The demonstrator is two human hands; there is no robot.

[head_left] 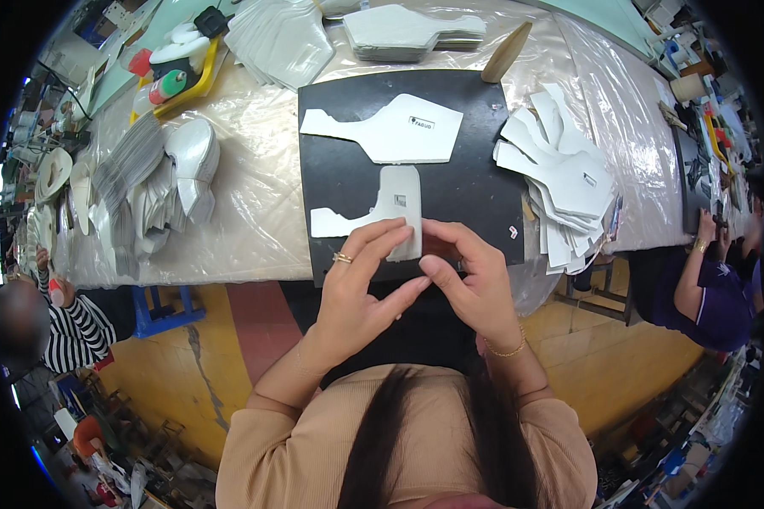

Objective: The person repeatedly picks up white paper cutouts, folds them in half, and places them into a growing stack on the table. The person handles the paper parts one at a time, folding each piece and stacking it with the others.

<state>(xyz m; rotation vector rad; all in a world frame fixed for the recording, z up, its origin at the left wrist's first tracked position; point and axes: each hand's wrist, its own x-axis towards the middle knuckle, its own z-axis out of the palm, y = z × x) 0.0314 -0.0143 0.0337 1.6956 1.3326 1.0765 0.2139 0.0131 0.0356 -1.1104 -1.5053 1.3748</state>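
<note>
A pale grey plate [400, 188] with rounded corners and a small rectangular opening lies over the right part of a white cut shoe piece [341, 222] on the black board [484, 182]. My left hand [358, 270] has its fingertips on the plate's lower left side. From the right, the fingers of my right hand [474, 276] meet the plate's edge. Both thumbs point toward each other below it; the plate's near end is partly behind my fingers. Just beyond lies another white shoe piece [390, 131] with a small dark printed mark.
Right of the board is a fanned pile of white pieces [560, 174]; more stacks [412, 32] lie at the back. Bundled pieces [157, 178] and a yellow tray [199, 89] with bottles occupy the left. A wooden stick [508, 53] touches the board's far corner. Other people work at both sides.
</note>
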